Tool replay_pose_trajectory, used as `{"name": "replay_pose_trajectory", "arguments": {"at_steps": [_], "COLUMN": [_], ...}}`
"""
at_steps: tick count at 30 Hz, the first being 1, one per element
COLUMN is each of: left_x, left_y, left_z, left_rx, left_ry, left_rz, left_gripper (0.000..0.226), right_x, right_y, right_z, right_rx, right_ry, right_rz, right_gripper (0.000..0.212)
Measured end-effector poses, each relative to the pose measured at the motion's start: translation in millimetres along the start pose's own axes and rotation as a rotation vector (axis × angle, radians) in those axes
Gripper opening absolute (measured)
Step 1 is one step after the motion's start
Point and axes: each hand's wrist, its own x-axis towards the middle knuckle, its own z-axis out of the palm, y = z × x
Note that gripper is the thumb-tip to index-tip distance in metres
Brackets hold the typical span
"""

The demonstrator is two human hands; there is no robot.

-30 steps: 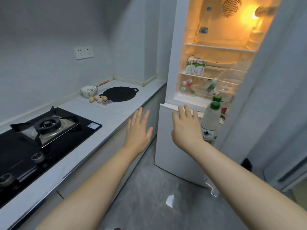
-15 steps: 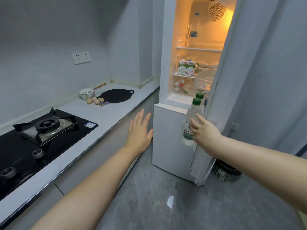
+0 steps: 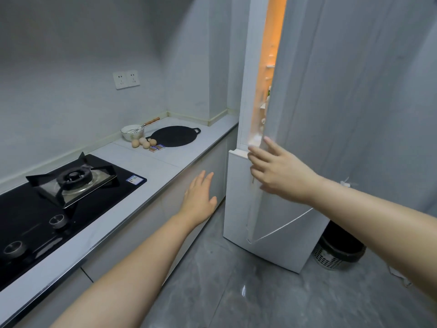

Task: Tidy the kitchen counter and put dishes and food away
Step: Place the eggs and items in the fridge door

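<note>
The white fridge door stands almost closed, with a narrow lit gap along its left edge. My right hand presses flat on the door's lower left edge, fingers straight. My left hand hovers open in front of the counter cabinets and holds nothing. On the far counter sit a white bowl with a whisk, three eggs, a black round griddle and two small packets.
A black gas hob fills the near left of the counter. A dark waste bin stands on the grey floor right of the fridge. The fridge's lower door is closed. A wall socket is above the counter.
The fridge door has swung from wide open to nearly closed, pushed by my right hand. The shelves and bottles inside are now hidden. My left hand stayed open near the counter.
</note>
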Motion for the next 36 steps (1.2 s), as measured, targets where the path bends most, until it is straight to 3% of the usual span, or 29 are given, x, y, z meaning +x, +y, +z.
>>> {"name": "replay_pose_trajectory", "arguments": {"at_steps": [2, 5, 13, 18, 23, 28, 36], "left_x": [16.8, 48.1, 155.7, 226.2, 294.2, 344.7, 425.4], "left_y": [0.1, 8.7, 14.6, -0.1, -21.9, -30.8, -40.0], "left_z": [0.3, 3.6, 2.1, -11.0, -7.6, -0.1, 24.3], "left_rx": [-0.089, -0.25, -0.492, -0.647, -0.756, -0.865, -0.892], "left_ry": [-0.088, -0.139, -0.021, 0.054, -0.003, -0.029, -0.008], "left_rz": [-0.016, 0.005, -0.04, -0.074, -0.171, -0.21, -0.199], "left_gripper": [0.065, 0.062, 0.019, 0.023, 0.025, 0.036, 0.035], "right_x": [15.7, 41.9, 132.6, 184.1, 224.4, 251.6, 281.5], "right_y": [18.4, 38.7, 98.9, 128.1, 133.8, 151.4, 183.4], "right_z": [8.3, 31.0, 86.0, 120.8, 162.6, 200.8, 274.3], "right_rx": [-0.006, -0.042, -0.11, 0.002, 0.068, 0.055, 0.089], "right_ry": [0.052, 0.095, 0.121, 0.052, 0.0, -0.09, -0.115], "right_rz": [0.064, 0.051, -0.07, -0.091, 0.006, 0.049, 0.072], "right_gripper": [0.031, 0.019, 0.028, 0.031, 0.015, 0.016, 0.006]}}
